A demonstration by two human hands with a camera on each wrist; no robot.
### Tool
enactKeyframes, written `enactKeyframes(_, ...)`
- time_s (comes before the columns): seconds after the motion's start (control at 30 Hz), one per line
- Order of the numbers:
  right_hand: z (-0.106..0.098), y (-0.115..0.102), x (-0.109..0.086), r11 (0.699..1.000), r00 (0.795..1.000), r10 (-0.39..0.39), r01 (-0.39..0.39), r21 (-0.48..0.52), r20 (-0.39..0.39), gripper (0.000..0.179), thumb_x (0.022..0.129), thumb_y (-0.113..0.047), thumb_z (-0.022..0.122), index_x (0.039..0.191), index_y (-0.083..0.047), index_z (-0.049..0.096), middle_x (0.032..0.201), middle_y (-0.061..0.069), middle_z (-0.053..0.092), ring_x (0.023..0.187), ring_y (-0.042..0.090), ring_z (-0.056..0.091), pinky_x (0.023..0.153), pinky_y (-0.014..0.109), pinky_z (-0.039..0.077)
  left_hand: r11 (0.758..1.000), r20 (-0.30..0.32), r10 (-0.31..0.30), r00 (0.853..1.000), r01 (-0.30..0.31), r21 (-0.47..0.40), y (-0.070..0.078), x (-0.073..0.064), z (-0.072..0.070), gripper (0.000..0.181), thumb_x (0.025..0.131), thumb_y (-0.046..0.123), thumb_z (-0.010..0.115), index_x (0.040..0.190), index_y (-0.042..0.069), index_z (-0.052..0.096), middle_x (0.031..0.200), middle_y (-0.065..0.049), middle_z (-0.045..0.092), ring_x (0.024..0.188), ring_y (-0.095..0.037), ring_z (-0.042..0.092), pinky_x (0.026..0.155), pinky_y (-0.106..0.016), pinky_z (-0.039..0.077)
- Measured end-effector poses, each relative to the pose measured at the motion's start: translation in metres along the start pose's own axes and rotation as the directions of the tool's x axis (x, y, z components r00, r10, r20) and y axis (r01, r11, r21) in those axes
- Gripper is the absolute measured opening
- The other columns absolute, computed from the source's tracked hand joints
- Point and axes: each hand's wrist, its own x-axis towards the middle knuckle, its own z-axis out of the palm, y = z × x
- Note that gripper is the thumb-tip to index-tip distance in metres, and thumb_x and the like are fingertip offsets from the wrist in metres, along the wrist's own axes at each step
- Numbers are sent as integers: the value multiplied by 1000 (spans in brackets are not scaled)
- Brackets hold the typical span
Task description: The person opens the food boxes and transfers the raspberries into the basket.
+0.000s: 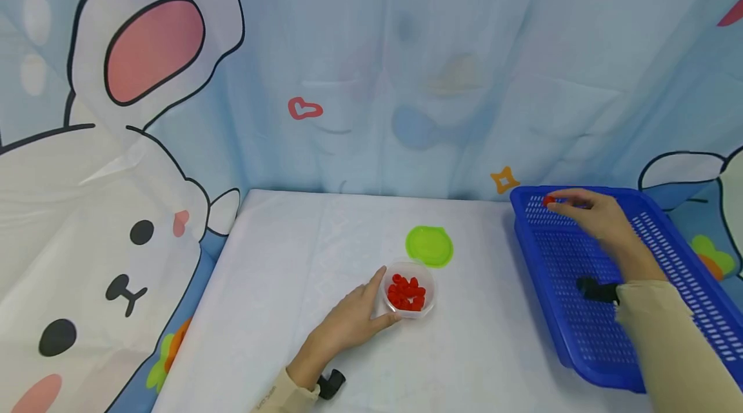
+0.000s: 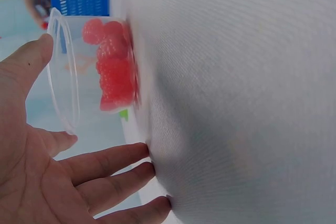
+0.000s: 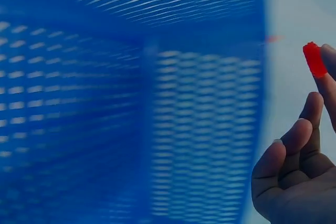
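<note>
A clear round plastic cup stands on the table with several small red raspberry-like pieces in it. My left hand holds the cup by its rim between thumb and forefinger. In the left wrist view the other fingers stretch out, tips at the white cloth. My right hand is raised over the far end of a blue basket. Between its thumb and forefinger it pinches one red raspberry-like piece, while the remaining fingers curl loosely below in the right wrist view.
A bright green round lid lies just behind the cup on the white tablecloth. The slotted basket takes up the table's right side. A light blue curtain with cartoon prints hangs along the back and sides.
</note>
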Motion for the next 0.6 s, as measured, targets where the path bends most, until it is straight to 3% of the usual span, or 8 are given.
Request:
enactKeyframes(0.1,7,27,13,998,998,51,-51,20,36,76,92,-58,63,139,1,53,144,29,41,134,54,30,100,73,27,1000,2,2,1000,-2,8,1,0,-1,94,91,55,67,161,15,18,148,-13,48,132,-30,49,103,-47,44)
enactKeyframes(0.23,17,50,28,993,990,110,-113,36,86,75,94,-53,65,139,5,51,149,33,35,139,56,21,104,73,20,1000,-3,0,1000,0,-2,1,1,-3,94,91,53,68,161,15,18,149,-13,47,133,-30,48,104,-47,44)
enactKeyframes(0.6,29,83,37,977,966,201,-209,34,162,76,93,-49,69,142,6,49,154,34,26,140,55,20,106,69,23,1000,9,-5,1000,5,-13,0,0,1,93,92,50,69,161,15,18,148,-14,47,132,-31,49,103,-48,44)
